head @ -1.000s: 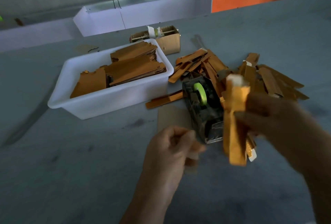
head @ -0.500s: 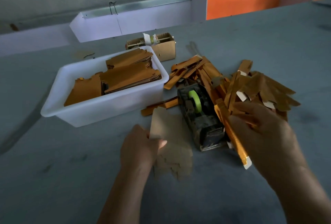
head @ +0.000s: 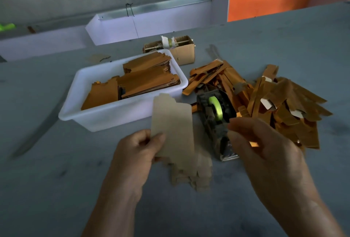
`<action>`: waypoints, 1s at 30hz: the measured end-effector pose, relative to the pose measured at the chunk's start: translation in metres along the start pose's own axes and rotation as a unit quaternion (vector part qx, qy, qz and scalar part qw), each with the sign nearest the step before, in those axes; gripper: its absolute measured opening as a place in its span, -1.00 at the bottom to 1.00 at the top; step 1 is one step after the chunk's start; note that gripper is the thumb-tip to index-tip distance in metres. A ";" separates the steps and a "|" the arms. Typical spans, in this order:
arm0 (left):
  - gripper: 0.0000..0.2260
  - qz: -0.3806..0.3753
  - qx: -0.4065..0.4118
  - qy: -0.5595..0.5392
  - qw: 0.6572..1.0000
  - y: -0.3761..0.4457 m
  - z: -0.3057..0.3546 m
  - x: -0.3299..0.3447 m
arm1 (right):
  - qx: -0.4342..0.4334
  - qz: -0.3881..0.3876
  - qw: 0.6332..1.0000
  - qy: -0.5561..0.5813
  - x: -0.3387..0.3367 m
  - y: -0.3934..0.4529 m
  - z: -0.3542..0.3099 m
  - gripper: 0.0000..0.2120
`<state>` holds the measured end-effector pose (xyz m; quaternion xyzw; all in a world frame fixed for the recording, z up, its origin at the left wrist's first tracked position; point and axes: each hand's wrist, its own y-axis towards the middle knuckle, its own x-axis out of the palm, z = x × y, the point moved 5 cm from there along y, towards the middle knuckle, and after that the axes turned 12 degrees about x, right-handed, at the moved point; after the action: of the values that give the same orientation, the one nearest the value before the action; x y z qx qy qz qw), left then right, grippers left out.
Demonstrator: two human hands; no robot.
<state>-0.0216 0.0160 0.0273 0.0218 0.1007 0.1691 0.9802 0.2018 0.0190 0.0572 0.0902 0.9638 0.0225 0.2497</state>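
My left hand (head: 136, 151) pinches the lower left corner of a flat, pale brown cardboard blank (head: 174, 123) and holds it upright above the table. Below it, a small stack of similar blanks (head: 197, 176) lies on the grey table. My right hand (head: 265, 147) hovers with loosely curved fingers over the near end of a dark tape dispenser (head: 214, 119), which carries a green tape roll (head: 216, 106). I see nothing gripped in that hand. A loose pile of orange folded pieces (head: 284, 108) lies to the right of the dispenser.
A white plastic tub (head: 113, 117) with stacked orange-brown pieces stands left of the dispenser. Behind it is a small open cardboard box (head: 185, 53). A white trough (head: 151, 26) and an orange panel (head: 265, 0) line the table's far edge.
My right hand has let go of the orange folded piece it held and moved over the dispenser. My left hand reached down to the stack and lifted one pale blank.
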 end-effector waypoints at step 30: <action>-0.94 -0.055 -0.016 -0.064 0.996 -0.029 0.015 0.063 | 0.045 -0.071 0.995 0.053 0.014 -0.005 0.012 -0.88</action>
<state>0.0489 0.0099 0.0279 0.0109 0.0363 0.1147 0.9927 0.1949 0.0163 0.0391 0.0310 0.9798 -0.0335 0.1948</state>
